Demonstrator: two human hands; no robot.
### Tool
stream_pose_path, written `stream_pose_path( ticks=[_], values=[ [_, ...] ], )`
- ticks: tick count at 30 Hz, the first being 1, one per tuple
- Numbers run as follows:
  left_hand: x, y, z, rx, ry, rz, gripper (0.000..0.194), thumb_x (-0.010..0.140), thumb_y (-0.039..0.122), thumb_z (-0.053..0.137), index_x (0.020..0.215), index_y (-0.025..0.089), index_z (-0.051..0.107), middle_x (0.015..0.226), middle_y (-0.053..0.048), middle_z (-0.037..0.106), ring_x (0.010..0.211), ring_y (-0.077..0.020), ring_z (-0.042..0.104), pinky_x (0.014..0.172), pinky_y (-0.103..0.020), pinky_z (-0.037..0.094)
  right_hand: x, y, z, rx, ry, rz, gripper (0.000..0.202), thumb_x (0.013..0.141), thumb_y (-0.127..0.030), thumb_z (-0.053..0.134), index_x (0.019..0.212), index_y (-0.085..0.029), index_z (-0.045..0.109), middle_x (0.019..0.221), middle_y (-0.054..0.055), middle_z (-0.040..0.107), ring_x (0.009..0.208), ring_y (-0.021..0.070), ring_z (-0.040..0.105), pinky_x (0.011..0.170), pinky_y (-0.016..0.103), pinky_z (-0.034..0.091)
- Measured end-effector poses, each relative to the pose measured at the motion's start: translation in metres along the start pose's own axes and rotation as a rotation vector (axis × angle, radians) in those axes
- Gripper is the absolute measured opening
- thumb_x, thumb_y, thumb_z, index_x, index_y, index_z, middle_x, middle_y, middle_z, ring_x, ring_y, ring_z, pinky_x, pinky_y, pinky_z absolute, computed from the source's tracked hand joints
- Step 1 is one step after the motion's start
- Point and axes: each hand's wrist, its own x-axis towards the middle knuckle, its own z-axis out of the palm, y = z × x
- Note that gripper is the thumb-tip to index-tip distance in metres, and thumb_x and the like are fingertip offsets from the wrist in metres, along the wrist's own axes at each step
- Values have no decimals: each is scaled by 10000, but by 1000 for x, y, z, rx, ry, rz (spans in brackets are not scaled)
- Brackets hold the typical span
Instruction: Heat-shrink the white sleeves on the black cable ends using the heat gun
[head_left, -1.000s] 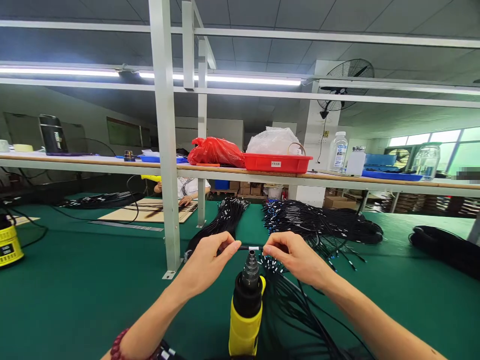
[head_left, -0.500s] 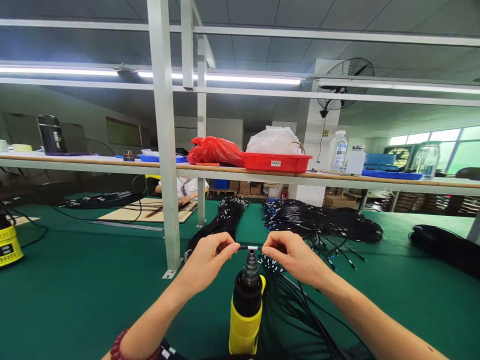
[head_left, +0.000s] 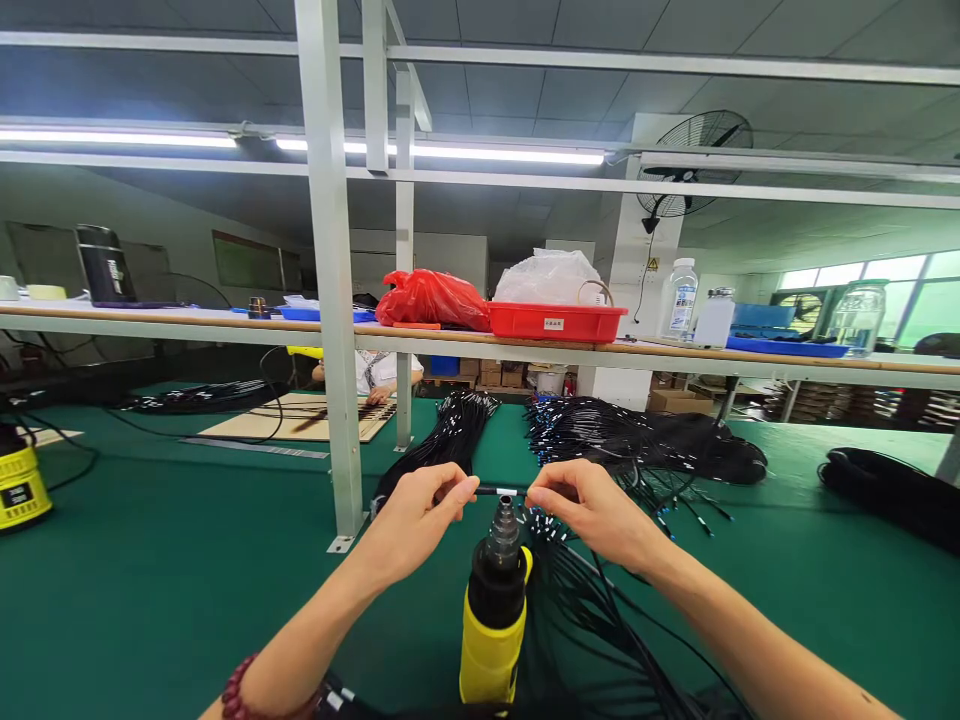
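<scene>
My left hand [head_left: 420, 520] and my right hand [head_left: 589, 510] pinch the two ends of a short stretch of black cable [head_left: 501, 490] with a white sleeve on it. The stretch hangs level, just above the metal nozzle of a yellow and black heat gun [head_left: 493, 610] that stands upright between my forearms. A loose heap of black cables [head_left: 592, 620] lies under my right forearm on the green table [head_left: 150, 580].
A white steel post [head_left: 334, 290] stands left of my hands. Black cable bundles [head_left: 637, 440] lie behind. A shelf carries a red tray [head_left: 555, 322], a red bag and bottles. Another person's hand [head_left: 373, 396] rests on a board opposite. A second yellow tool [head_left: 19, 480] sits far left.
Both hands have stayed on the cable over the nozzle, with only slight finger shifts. The view tipped a little.
</scene>
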Motion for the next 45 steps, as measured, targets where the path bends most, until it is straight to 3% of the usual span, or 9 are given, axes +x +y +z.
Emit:
stream_pose_path(
  ticks=[5,17,25,34,40,45],
  values=[
    [3,-3,1,21,-7,8,518,936,546,365,670,175,608,584,23,520,579,-143,473,556,-253,325,0,0,0,6,1,-1,265,880,-300,524,717,-157,677,654,2,618,594,124,465,550,246,321],
    [2,1,1,-41,40,1,291,878,448,536,789,182,613,693,31,561,601,-122,422,543,-243,310,2,0,1,24,27,8,172,825,-240,559,709,-154,651,631,-17,591,574,109,451,529,233,312],
    [2,2,2,-35,57,20,150,856,344,561,849,197,591,773,15,593,714,-156,527,607,-251,376,3,3,3,17,44,29,126,787,-218,588,713,-152,666,652,0,617,594,121,484,540,234,341],
    [2,-2,3,60,7,80,498,960,487,358,626,180,564,606,26,529,582,-131,447,561,-257,304,1,-3,-1,-69,-28,33,390,926,-330,462,667,-156,697,557,-11,566,509,107,438,499,239,287],
    [2,1,5,-14,57,40,336,916,457,465,767,187,598,696,23,570,615,-134,445,555,-246,321,3,2,1,-7,12,21,341,906,-347,494,706,-144,680,573,-19,549,509,101,393,484,238,260],
    [2,6,6,-32,82,44,204,883,375,513,853,190,592,768,8,587,651,-142,487,578,-246,363,-1,4,-2,24,14,14,271,867,-328,544,782,-143,724,698,19,659,616,134,496,556,246,350]
  ],
)
